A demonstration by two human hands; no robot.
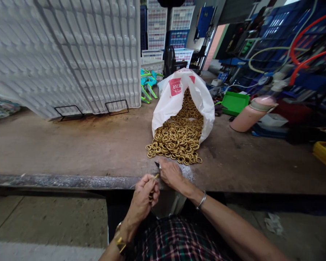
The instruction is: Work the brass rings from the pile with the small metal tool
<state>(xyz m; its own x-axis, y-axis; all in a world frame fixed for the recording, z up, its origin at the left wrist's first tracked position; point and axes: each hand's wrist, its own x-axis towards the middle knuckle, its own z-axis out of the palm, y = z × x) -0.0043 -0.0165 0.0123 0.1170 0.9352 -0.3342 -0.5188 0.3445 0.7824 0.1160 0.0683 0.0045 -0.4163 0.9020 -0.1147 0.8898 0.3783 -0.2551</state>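
My left hand [143,197] is closed at the table's front edge, pinching a brass-coloured ring [157,176] that pokes out beyond the thumb. More of the same colour shows lower down between its fingers. Just to its right, my right hand [172,175] is closed around a small knife [157,165]; only the dark pointed blade and a bit of pale handle stick out to the left. Beyond both hands, a heap of brass-coloured rings [176,139] spills from the mouth of a white plastic bag [163,99] with red print.
Grey moulded trays [97,54] stand upright in black wire holders at the left. A pink bottle [243,117] and a green bin [235,103] sit at the right, with a yellow tray [324,154] farther right. Stacked crates [180,38] rise behind the wooden table [70,145].
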